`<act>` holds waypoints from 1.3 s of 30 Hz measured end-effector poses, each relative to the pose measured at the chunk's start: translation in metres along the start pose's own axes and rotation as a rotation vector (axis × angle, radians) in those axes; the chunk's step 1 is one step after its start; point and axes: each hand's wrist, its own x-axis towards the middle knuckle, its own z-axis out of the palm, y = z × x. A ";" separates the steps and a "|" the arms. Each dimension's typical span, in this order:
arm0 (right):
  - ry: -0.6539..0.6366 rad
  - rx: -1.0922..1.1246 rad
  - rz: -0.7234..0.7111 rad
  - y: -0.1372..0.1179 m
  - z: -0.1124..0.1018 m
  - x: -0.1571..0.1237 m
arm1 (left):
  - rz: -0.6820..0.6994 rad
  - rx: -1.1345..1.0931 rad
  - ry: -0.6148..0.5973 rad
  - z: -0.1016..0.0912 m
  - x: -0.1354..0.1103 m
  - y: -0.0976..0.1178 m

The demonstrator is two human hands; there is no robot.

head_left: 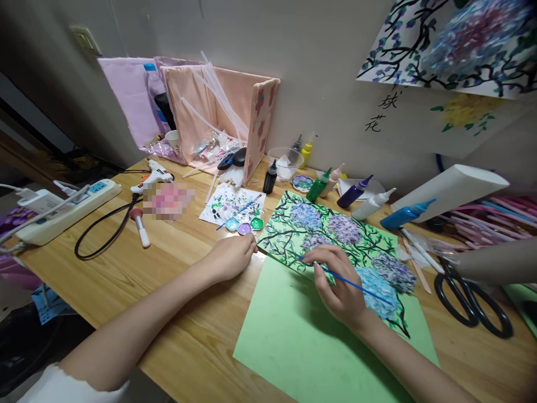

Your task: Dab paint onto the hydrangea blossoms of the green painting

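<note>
My right hand [342,285] is closed around a thin blue paintbrush [356,284], its tip end over the lower left part of a painting [346,232]. The painting has blue and purple blossoms, black branches and green leaves on a green ground. Part of it is hidden under my hand. At the painting's left corner lies my left hand [230,258], fingers curled in; whatever they may pinch is hidden. Just beyond it sits a small palette [244,225] with blue, purple and green paint. A second brush [239,211] rests across a paint-spotted paper [218,204].
Under the painting lies a green sheet [277,330]. Paint bottles [321,186] line its far side. Black-handled scissors [470,299] lie right, near another forearm [499,262]. A glue gun [155,176], a power strip [71,210] and a pink fabric-covered box [260,120] stand left and behind.
</note>
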 end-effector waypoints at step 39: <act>-0.063 0.081 0.001 0.006 0.000 -0.018 | -0.045 -0.001 -0.047 -0.005 0.004 0.006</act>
